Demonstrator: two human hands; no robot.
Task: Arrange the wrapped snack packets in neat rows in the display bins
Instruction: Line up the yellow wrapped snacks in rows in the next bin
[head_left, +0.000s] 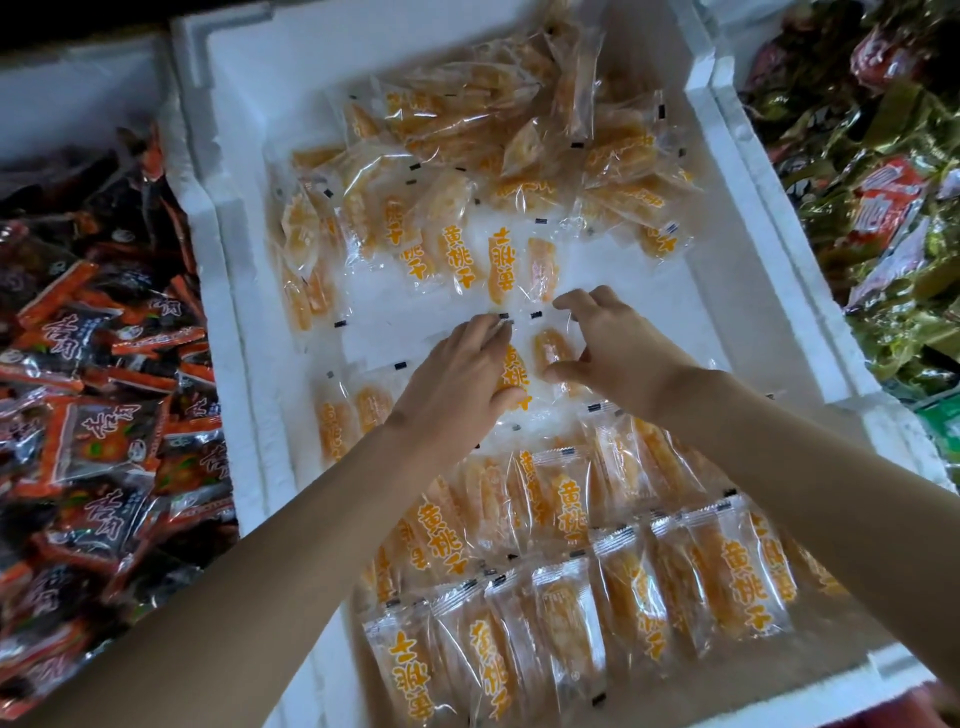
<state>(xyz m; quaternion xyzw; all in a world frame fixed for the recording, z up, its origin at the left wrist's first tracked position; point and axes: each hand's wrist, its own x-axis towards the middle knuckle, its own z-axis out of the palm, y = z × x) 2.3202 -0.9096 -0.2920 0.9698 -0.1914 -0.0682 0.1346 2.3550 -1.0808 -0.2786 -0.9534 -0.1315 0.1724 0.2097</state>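
- Shop display bins seen from above fill the view; at the far left lies a heap of dark packets (93, 364) with red-orange edges, jumbled in no order.
- Beside it stands the white foam bin (234, 260), which holds clear snack packets of yellow dried fruit.
- At the bin's far end the loose pile (493, 130) lies tumbled, with packets overlapping at all angles.
- At its near end the neat rows (597, 571) stand side by side, packets upright and overlapping like tiles.
- Between pile and rows, a few single packets lie flat on the bare white floor.
- The left hand (462, 364) reaches into the middle of the bin, its fingers curled over the top and its thumb at the bottom of the lettered packet (511, 371), clamping it.
- Just beside it lies the plain-side packet (553, 348), with its fruit piece showing and its edge touching the lettered one.
- The right hand (608, 348) pinches that packet between its bent forefinger above and its thumb below.
- Beyond the bin's right wall lies a heap of green and red packets (883, 182).
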